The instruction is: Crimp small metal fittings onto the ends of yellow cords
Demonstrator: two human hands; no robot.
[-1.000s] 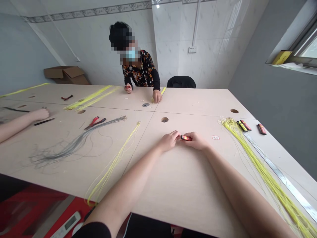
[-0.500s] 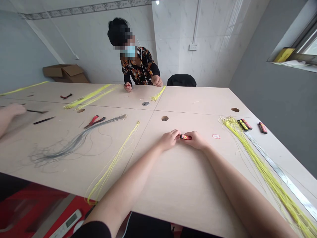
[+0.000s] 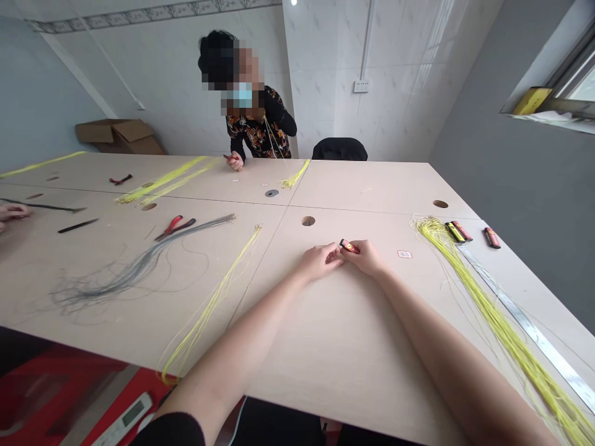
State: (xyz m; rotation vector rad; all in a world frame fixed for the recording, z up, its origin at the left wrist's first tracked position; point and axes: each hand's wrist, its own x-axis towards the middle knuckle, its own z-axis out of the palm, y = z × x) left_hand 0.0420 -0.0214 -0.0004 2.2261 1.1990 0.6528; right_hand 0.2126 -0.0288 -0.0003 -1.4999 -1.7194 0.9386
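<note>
In the middle of the table (image 3: 288, 365), my right hand (image 3: 367, 257) is closed around a red lighter (image 3: 350, 246) with a black end. The lighter is tilted, its black end up and to the left. My left hand (image 3: 320, 260) is right beside it, fingertips pinched together near the lighter; whatever lies between them is too small to make out. A small red-and-white label (image 3: 405, 254) lies to the right of my right hand. Left of my left forearm stretches a thin bundle of yellow threads (image 3: 218, 291).
A thick yellow bundle (image 3: 483, 310), a metal ruler (image 3: 534, 334) and several lighters (image 3: 491, 238) lie at right. Grey wires (image 3: 144, 266) and red-handled pliers (image 3: 174, 227) lie at left. A masked co-worker (image 3: 258, 130) is across the table; another person's hand (image 3: 13, 212) shows at far left.
The lighter in my right hand has turned from nearly level to tilted, its end rising. The co-worker opposite has raised one arm toward the head. The hand at far left has drawn back.
</note>
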